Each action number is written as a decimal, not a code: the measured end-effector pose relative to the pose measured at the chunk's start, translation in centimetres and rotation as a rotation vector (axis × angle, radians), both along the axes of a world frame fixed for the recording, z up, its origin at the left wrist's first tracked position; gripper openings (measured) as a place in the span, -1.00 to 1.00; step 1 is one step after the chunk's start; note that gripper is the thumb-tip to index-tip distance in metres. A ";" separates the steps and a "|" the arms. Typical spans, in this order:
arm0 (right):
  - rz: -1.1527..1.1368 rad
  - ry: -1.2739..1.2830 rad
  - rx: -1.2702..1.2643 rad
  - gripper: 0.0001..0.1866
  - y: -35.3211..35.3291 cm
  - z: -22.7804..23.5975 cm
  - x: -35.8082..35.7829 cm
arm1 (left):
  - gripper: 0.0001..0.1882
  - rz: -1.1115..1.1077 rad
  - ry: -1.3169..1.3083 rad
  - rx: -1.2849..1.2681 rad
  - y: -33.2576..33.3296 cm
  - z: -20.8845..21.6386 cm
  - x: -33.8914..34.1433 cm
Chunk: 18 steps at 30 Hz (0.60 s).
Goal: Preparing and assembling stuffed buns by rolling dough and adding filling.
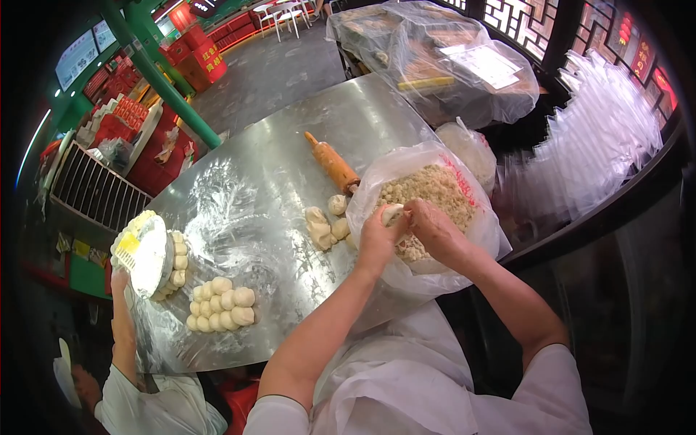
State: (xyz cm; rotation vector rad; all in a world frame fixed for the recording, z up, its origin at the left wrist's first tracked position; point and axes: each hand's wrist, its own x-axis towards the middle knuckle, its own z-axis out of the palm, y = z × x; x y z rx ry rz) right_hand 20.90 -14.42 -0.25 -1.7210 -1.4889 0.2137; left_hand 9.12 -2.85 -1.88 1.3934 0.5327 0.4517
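Observation:
Over a plastic-lined container of crumbly, pale filling [428,190], both hands come together. My left hand [378,236] is closed round a small white piece of dough [392,213]. The fingers of my right hand [433,229] are bunched at the dough's right edge and appear to pinch it. How much filling is inside the dough is hidden by my fingers. Left of the container lie a few loose dough lumps [319,228] and a round dough ball [337,204]. Just beyond them rests a wooden rolling pin [333,165].
Rows of dough balls [221,304] sit on the floury metal table [279,170]. At left, a co-worker's hand [120,281] is by a white round tray or lid [151,257]. A plastic-covered table [428,54] stands beyond; stacked clear plastic [580,145] is at right.

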 end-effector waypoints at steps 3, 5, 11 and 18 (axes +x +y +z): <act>-0.106 -0.065 0.044 -0.80 -0.2 -0.6 1.1 | -0.69 0.036 -0.033 -0.212 0.5 0.0 -0.2; -0.096 -0.151 -0.096 -0.73 -1.2 -1.0 2.3 | -0.67 0.057 -0.143 -0.346 0.8 -0.6 -0.5; -0.081 -0.226 -0.167 -0.25 -2.2 -0.3 0.6 | -0.62 0.001 -0.267 -0.731 -0.4 1.7 -0.5; -0.031 0.032 0.013 -0.27 -1.1 -0.3 -0.7 | -0.62 -0.138 -0.222 -0.523 -1.2 0.8 -0.3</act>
